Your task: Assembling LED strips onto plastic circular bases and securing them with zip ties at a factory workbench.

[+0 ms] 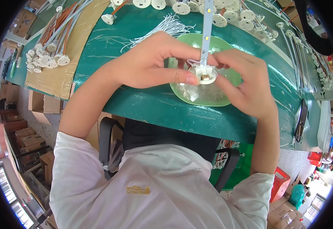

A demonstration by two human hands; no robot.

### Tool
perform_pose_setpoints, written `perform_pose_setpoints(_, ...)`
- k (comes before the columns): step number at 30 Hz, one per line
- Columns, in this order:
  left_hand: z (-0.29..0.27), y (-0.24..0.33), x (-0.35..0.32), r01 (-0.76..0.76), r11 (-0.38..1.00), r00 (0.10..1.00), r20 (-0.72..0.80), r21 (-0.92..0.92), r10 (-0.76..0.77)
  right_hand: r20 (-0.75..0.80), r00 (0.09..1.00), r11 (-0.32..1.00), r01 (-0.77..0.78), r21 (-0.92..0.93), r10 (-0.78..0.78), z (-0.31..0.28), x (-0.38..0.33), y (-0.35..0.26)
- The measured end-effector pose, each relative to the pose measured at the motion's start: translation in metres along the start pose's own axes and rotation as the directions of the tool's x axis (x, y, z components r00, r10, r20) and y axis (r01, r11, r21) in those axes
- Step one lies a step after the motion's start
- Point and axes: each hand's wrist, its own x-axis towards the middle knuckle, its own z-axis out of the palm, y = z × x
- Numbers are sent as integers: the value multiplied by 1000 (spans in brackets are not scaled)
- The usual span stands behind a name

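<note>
Over a light green bowl (pixel 200 103), both hands hold a round white end cap (pixel 208 81) with a narrow LED strip (pixel 206 44) standing up from it. My left hand (pixel 149 63) is closed on the cap's left side, its thumb on the near rim and its other fingers partly hidden behind. From the right, my right hand (pixel 248 72) pinches the same cap between thumb and fingers. A thin white wire (pixel 192 62) loops beside the strip's foot. Small clear pieces (pixel 191 92) lie in the bowl. Beyond my left hand, a bundle of white wires (pixel 170 28) rests on the green table.
More capped strips (pixel 44 57) lie on a cardboard sheet (pixel 80 45) at the left. White round caps (pixel 181 7) line the far side, and further strips (pixel 317 63) run along the right. A black flat object (pixel 300 120) sits near the right edge. Chair armrests (pixel 106 141) flank me.
</note>
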Motion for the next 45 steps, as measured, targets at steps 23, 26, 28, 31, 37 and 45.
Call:
perform_pose_setpoints(23, 1, 4, -1, 82, 986, 993, -69, -146, -93, 68, 992, 965, -121, 234, 108, -2, 1, -7)
perform_pose_setpoints(26, 4, 8, -2, 177, 939, 977, -67, -295, -205, 57, 990, 969, -136, 206, 127, -9, 2, -12)
perform_pose_setpoints(28, 4, 9, -2, 199, 921, 974, -40, -334, -225, -1, 972, 901, -219, 374, 237, -7, -1, -12)
perform_pose_setpoints(31, 6, 10, -2, 230, 938, 973, 79, -258, -217, -46, 933, 724, -244, 645, 356, 0, 1, -16)
perform_pose_setpoints(37, 8, 12, -4, 250, 919, 968, 45, -303, -249, 39, 888, 634, -357, 686, 458, 16, 8, -25)
perform_pose_setpoints(45, 10, 8, -8, 227, 930, 974, 75, -290, -215, -1, 800, 567, -424, 707, 600, 24, 4, -22)
